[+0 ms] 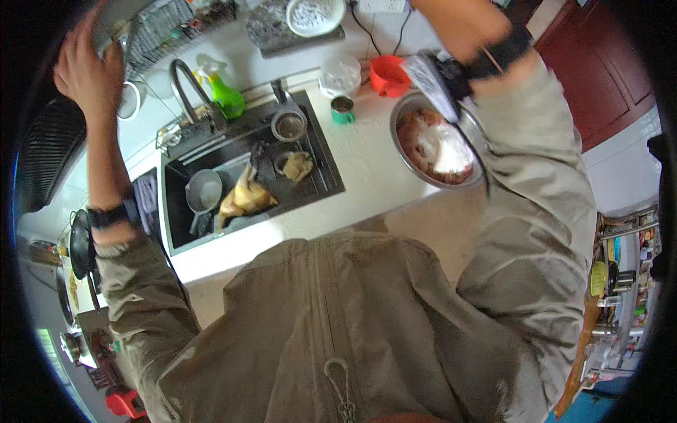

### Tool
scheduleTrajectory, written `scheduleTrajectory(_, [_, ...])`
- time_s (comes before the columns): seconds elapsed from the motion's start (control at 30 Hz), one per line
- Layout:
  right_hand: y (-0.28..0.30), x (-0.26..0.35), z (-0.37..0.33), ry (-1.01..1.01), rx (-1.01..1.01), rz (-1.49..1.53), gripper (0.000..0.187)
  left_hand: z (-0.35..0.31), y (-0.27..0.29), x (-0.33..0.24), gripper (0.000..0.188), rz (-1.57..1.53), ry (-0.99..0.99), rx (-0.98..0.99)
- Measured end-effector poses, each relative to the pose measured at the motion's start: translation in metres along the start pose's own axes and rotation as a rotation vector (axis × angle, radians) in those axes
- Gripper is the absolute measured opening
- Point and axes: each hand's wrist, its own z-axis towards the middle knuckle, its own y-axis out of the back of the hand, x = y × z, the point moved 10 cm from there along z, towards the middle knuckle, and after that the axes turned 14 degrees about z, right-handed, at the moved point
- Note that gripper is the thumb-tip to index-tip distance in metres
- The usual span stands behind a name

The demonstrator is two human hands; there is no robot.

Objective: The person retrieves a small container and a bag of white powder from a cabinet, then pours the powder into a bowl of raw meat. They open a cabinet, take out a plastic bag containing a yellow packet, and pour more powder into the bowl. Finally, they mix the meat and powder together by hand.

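Note:
Both my arms are raised toward the far wall. At the upper left, my left hand point(88, 70) is up beside the wire rack, fingers stretched and thumb apart; the top edge cuts off its fingertips, and nothing shows in it. Of my right hand point(462, 25) only the part near the wrist shows at the top; its fingers are out of frame. Beneath my right forearm stands a metal bowl point(398, 141) of reddish meat pieces point(417, 134) topped with white powder point(453, 149). A plucked bird point(247, 196) lies in the dark sink point(271, 218).
The sink also holds a strainer point(204, 190), a small pan point(289, 125) and a brownish lump point(297, 167). Behind it are the faucet point(182, 84) and a green spray bottle point(227, 99). A green cup point(343, 111) and red container point(389, 76) stand on the counter.

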Motion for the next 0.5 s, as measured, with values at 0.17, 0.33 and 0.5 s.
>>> scheduleTrajectory(0.17, [-0.052, -0.164, -0.312, -0.509, 0.321, 0.161, 0.039, -0.213, 0.021, -0.16, 0.063, -0.406, -0.028, 0.704])
scheduleTrajectory(0.33, [-0.079, -0.261, -0.586, -1.04, 0.393, 0.017, 0.072, -0.39, 0.065, -0.353, 0.055, -0.792, 0.378, 1.412])
scheduleTrajectory(0.5, [-0.125, -0.274, -0.625, -0.919, 0.525, -0.081, 0.085, -0.4, 0.07, -0.505, 0.066, -1.031, 0.793, 1.672])
